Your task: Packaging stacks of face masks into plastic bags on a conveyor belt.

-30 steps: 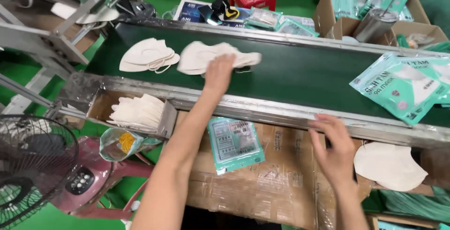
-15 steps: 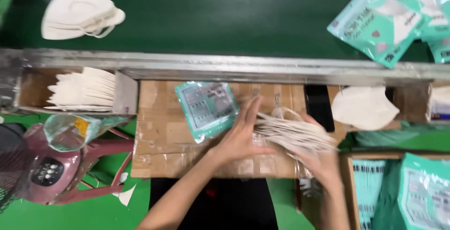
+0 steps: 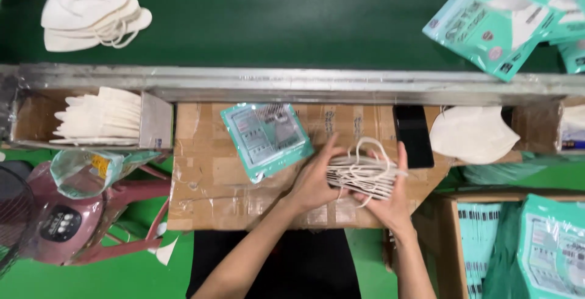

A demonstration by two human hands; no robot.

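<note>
Head view, looking straight down.

Green conveyor belt [image 3: 274, 19] fills the upper third of the frame; a metal rail [image 3: 292, 84] runs across below it.

Cardboard work surface [image 3: 207, 183], taped and creased, sits centre frame, lower half.

Stack of white masks [image 3: 359, 174], centre-right of the frame over the cardboard: flat folded pieces pressed edge to edge into a compact bundle, thin white ear loops arching up and drooping out of it. Exact count cannot be read; layers merge.

Left hand [image 3: 314, 180] clasps the bundle's left end, fingers curled round it, thumb up. Right hand [image 3: 393, 195] closes on the right end, fingers extended along the side. Both hands grip the stack; palms are hidden behind it.

Teal printed pouch [image 3: 266, 137] lies flat on the cardboard just left of the hands, apart from them.

Single white mask [image 3: 472, 134] rests to the right, beside a black phone-like slab [image 3: 412, 136], whose lower end is partly covered by the right hand's fingertips.

Upper left: loose pile of white masks [image 3: 85, 13] on the belt. Below the rail, a cardboard bin of stacked masks [image 3: 100, 119].

Upper right: teal pouches [image 3: 493, 19], cut off by the frame edge.

Lower right: boxed teal pouches [image 3: 548, 244], cropped. Lower left: pink fan [image 3: 58, 226], partly out of frame.
</note>
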